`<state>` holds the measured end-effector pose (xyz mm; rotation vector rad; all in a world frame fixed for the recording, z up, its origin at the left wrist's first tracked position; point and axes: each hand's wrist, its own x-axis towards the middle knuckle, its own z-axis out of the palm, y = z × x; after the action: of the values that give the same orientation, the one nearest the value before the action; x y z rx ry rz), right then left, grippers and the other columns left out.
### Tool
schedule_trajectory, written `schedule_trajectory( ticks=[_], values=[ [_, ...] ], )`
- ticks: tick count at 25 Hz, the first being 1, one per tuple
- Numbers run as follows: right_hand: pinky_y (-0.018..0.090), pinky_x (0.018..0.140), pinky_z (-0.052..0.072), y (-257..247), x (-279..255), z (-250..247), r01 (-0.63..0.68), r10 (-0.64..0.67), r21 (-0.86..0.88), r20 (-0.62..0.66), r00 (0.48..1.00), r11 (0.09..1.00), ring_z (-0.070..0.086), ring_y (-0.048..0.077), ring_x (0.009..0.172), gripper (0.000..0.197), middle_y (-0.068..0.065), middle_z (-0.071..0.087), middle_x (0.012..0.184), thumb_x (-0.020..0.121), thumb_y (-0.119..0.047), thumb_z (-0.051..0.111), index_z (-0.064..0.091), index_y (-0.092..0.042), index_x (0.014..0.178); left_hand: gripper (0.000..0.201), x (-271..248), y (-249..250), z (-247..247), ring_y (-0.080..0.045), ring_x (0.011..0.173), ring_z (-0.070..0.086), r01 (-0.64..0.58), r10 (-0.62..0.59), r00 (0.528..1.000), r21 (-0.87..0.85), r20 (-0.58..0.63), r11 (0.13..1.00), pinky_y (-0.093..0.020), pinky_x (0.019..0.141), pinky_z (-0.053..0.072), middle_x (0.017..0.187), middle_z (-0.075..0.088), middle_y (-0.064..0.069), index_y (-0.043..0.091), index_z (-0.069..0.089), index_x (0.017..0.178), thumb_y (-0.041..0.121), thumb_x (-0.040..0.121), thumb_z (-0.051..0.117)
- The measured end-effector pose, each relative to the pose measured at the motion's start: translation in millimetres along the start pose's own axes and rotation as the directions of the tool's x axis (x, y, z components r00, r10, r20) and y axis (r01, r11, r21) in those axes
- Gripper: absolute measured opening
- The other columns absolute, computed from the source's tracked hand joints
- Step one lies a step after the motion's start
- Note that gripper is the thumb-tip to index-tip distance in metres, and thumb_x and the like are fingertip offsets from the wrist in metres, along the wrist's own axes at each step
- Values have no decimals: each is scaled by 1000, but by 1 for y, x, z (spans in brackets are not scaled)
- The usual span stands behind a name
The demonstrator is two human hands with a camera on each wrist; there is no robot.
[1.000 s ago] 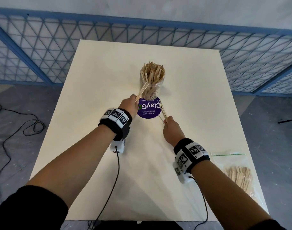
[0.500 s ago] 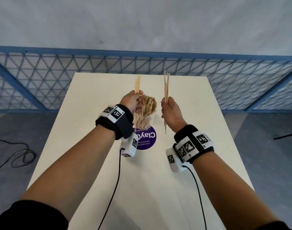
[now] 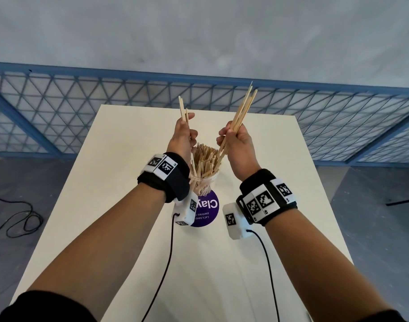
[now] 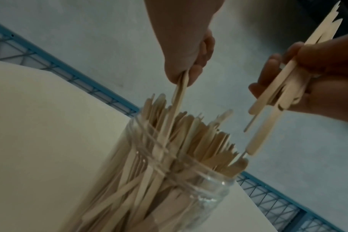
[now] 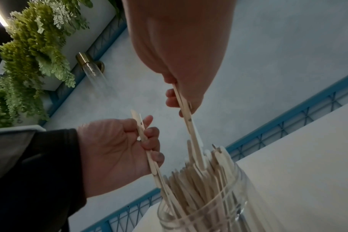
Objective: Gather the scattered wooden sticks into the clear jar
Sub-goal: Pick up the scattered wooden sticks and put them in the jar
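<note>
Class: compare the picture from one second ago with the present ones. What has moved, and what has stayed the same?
Both hands rose from the table to above the jar, carrying their sticks. The left hand now holds its sticks upright; the right hand tilts its bundle, lower ends at the jar's mouth. Neither grip has let go. The jar and purple lid stayed put.

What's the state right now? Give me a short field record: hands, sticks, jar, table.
left hand: grips a few wooden sticks, upright, lower ends at the jar mouth
right hand: grips a larger bundle of sticks, tilted, lower ends reaching among the sticks in the jar
clear jar: upright on the table, crowded with sticks standing above its rim
purple lid: flat on the table beside the jar's near side
table: no loose sticks visible on it in the head view
</note>
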<state>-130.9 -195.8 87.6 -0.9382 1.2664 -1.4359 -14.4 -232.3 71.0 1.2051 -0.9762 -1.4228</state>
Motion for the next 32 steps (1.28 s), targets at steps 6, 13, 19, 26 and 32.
schedule_trajectory(
  ticks=[6,13,19,26,32],
  values=[
    [21,64,41,11,10,14,-19,20,11,-9,1000,1000,46,12,68,32,-2,44,74,97,1,31,46,-20,78,35,2,-21,0,-11,57,39,-3,3,1000,-20,2,1000,-25,58,36,66,41,1,21,50,78,-1,97,31],
    [11,62,43,31,2,21,47,-59,-407,-15,998,912,49,10,71,23,10,53,89,95,-2,39,55,-16,85,13,-6,-23,-3,-14,78,57,-42,47,994,-45,101,998,-21,70,48,86,60,1,27,57,92,25,96,45],
    [45,98,34,53,-7,23,167,-177,-886,98,979,434,49,36,100,23,19,59,98,91,-11,40,58,3,92,31,-8,-8,10,-11,81,56,-178,183,976,-54,113,982,-23,76,45,86,59,2,23,49,112,42,91,38],
    [50,101,36,70,-17,14,229,-153,-900,184,971,370,48,38,109,60,16,60,113,81,-36,21,61,0,108,35,-10,-17,1,8,51,51,-341,342,939,185,25,922,-5,54,41,79,52,11,26,53,110,-4,92,46],
    [38,114,29,67,-16,7,191,-160,-761,116,980,620,33,27,134,50,15,37,144,94,-12,38,29,-8,143,25,-16,-45,-15,-18,89,67,-525,383,851,592,359,611,-16,83,49,100,71,-10,6,71,104,8,88,52]
  ],
)
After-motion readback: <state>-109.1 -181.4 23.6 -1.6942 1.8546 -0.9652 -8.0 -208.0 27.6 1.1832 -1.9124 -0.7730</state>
